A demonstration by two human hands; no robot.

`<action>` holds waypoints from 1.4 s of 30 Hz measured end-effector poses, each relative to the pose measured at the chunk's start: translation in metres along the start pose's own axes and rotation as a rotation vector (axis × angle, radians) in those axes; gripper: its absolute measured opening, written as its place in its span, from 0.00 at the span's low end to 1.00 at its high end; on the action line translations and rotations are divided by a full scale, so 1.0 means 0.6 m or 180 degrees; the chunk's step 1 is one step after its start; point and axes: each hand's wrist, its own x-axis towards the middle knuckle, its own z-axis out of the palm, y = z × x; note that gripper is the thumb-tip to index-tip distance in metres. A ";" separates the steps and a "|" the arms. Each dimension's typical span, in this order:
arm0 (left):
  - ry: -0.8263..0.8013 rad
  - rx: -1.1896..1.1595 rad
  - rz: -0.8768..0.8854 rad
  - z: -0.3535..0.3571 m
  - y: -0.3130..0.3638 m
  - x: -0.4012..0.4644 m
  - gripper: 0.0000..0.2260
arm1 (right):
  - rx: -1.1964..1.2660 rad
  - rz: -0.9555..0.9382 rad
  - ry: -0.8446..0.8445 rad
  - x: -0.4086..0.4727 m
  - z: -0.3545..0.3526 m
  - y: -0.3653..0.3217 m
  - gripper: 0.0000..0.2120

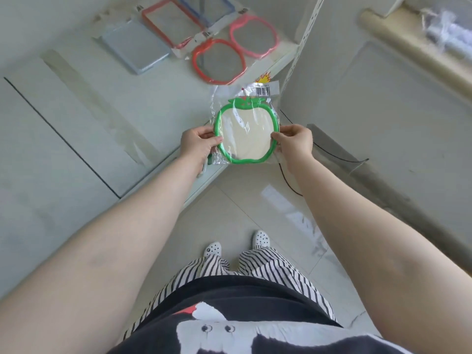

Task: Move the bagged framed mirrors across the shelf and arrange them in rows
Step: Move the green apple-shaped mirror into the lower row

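A green apple-shaped framed mirror (245,132) in a clear bag hangs over the near corner of the white shelf (89,103). My left hand (198,145) grips its left edge and my right hand (293,143) grips its right edge. Farther back on the shelf lie a red apple-shaped mirror (219,61), a pink apple-shaped mirror (253,37), a red rectangular mirror (169,23), a blue rectangular mirror (204,7) and a pale grey-blue rectangular mirror (136,47), all bagged and lying flat.
A perforated white upright post (305,37) stands at the shelf's right end. A black cable (286,180) and a clear plastic strip (337,146) lie to the right below. Tiled floor (255,205) and my feet are underneath.
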 end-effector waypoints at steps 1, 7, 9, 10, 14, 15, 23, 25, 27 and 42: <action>0.0070 -0.0044 -0.0006 0.004 0.006 0.010 0.16 | -0.0046 -0.0031 -0.0046 0.019 0.006 -0.009 0.05; 0.0569 -0.0299 -0.0065 0.019 0.037 0.059 0.17 | -0.0154 -0.0223 -0.0615 0.121 0.046 -0.072 0.05; 0.0712 -0.0408 -0.0109 0.023 0.049 0.067 0.16 | -0.0235 -0.0344 -0.0830 0.152 0.059 -0.094 0.07; 0.0800 -0.0439 -0.0106 0.024 0.052 0.071 0.16 | -0.0317 -0.0411 -0.0931 0.164 0.067 -0.103 0.07; 0.1230 -0.0595 -0.0153 0.010 0.059 0.084 0.14 | -0.0538 -0.0570 -0.1275 0.193 0.110 -0.137 0.07; 0.1337 -0.0691 -0.0188 0.003 0.060 0.086 0.13 | -0.0601 -0.0620 -0.1355 0.195 0.122 -0.146 0.07; 0.1926 -0.1032 -0.0373 -0.077 0.055 0.129 0.14 | -0.1049 -0.0996 -0.1695 0.197 0.253 -0.193 0.09; 0.1948 -0.1000 -0.0395 -0.094 0.061 0.145 0.13 | -0.1196 -0.1098 -0.1655 0.198 0.284 -0.204 0.09; 0.1971 -0.0974 -0.0415 -0.109 0.067 0.160 0.12 | -0.1352 -0.1131 -0.1576 0.202 0.308 -0.212 0.09; 0.2089 -0.0560 -0.0626 -0.123 0.050 0.204 0.08 | -0.1851 -0.1153 -0.1494 0.215 0.337 -0.214 0.08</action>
